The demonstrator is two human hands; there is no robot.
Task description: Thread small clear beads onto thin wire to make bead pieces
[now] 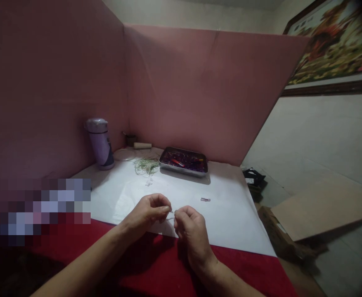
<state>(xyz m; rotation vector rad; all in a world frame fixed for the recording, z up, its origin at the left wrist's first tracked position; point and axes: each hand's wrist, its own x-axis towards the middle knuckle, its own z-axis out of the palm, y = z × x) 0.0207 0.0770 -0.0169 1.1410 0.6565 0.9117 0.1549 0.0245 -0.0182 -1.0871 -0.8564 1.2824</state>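
Observation:
My left hand (158, 210) and my right hand (191, 231) meet above the front of the white sheet (230, 214), fingertips a small gap apart. Each is closed in a pinch. Between them shows a small, thin, thread-like strand (172, 213); its exact kind is too small to tell. Beyond my right hand a small clip-like piece (205, 199) lies on the sheet. Several tiny pieces (149, 182) are gathered past my left hand, in front of a loose tangle of green threads (146, 166).
A metal tray (183, 171) holds many dark purple bits and a red pen-like tool. At the left stands a purple flask (101, 144). A pale wooden rod (143, 145) lies by a dark cup (131, 140). Pink partitions (183, 90) enclose the back and left; cardboard (323, 210) leans at right.

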